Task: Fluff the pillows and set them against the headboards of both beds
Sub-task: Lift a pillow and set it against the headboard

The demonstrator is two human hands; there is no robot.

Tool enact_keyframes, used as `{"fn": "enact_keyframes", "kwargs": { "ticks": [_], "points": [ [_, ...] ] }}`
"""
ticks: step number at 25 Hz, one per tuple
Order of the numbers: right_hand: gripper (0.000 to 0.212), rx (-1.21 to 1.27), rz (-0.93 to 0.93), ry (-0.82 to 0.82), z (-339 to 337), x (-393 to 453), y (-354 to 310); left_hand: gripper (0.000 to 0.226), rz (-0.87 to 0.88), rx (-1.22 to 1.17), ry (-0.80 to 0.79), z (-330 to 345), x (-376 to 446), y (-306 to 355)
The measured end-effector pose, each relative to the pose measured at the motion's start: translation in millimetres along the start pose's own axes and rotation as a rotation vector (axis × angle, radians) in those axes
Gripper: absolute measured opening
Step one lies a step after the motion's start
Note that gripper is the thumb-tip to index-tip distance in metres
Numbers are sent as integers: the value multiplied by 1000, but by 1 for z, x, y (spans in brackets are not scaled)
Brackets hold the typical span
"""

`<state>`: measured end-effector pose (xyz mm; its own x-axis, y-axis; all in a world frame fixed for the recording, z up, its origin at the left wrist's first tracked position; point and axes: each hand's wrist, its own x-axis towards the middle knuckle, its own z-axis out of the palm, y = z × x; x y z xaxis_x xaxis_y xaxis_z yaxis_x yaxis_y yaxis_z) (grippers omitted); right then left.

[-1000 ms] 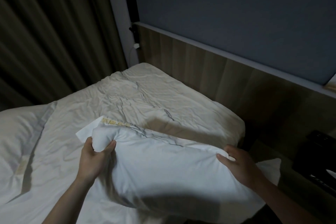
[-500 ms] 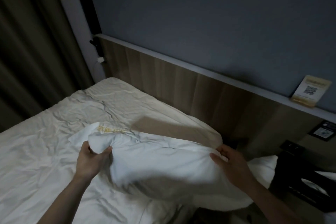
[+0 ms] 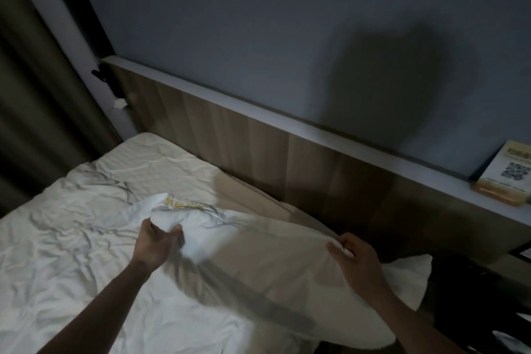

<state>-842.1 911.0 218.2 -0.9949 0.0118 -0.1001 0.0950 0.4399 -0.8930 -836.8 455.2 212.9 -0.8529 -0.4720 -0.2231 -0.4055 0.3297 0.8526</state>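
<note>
The pillow, in a white case, is held lengthwise across the head end of the bed, near the bed's right edge and just in front of the wooden headboard; contact with the headboard cannot be confirmed. The left end of the pillow is gripped by the left hand, whose fingers are clenched around a bunched fold of the case. The upper right edge of the pillow is pinched by the right hand, with the thumb laid on the near face and the remaining fingers curled over the far side. A yellow printed mark is visible on the case beside the left hand. The right corner of the pillow projects past the right edge of the bed, over a dark area. The bed is covered by a creased white sheet. A card with a QR code is stood on the ledge along the top of the headboard, at its right end. A dark curtain is hung past the left end of the headboard, and a shadow is cast on the grey-blue wall above.
</note>
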Motion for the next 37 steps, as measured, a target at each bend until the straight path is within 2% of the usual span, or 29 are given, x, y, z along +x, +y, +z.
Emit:
{"fn": "enact_keyframes", "kwargs": {
  "ticks": [3,7,8,11,13,16,18,21,23,25,30,33,35,37],
  "points": [
    [26,7,73,-4,-4,44,14,39,-32,81,-20,40,43,18],
    [26,-6,128,15,-8,97,32,71,-165,144,33,77,124,-2],
    [26,-12,135,25,-9,109,36,74,-210,177,30,87,141,-4],
    [23,-32,164,53,-13,140,44,44,-168,202,2,117,154,35],
    [22,-33,202,72,-14,157,49,36,-173,241,-40,135,171,46],
    [24,-35,187,113,-18,177,59,44,-169,229,-83,159,197,47],
    [24,-32,160,162,-23,185,63,40,-146,212,-61,175,206,63],
    [18,7,180,216,-30,187,58,59,-115,161,4,196,217,83],
    [13,35,223,268,-35,187,54,59,-111,117,-1,209,226,88],
    [10,45,239,316,-42,189,55,56,-99,66,-26,221,232,92],
    [15,-26,281,319,-52,201,60,74,-92,153,-120,248,259,103],
    [24,-51,230,383,-62,208,57,63,-61,218,-86,259,256,130],
    [19,-61,170,424,-69,207,56,50,-40,197,-56,264,257,136],
    [12,-81,178,446,-72,204,61,48,-45,191,-88,267,262,133]
  ]
}}
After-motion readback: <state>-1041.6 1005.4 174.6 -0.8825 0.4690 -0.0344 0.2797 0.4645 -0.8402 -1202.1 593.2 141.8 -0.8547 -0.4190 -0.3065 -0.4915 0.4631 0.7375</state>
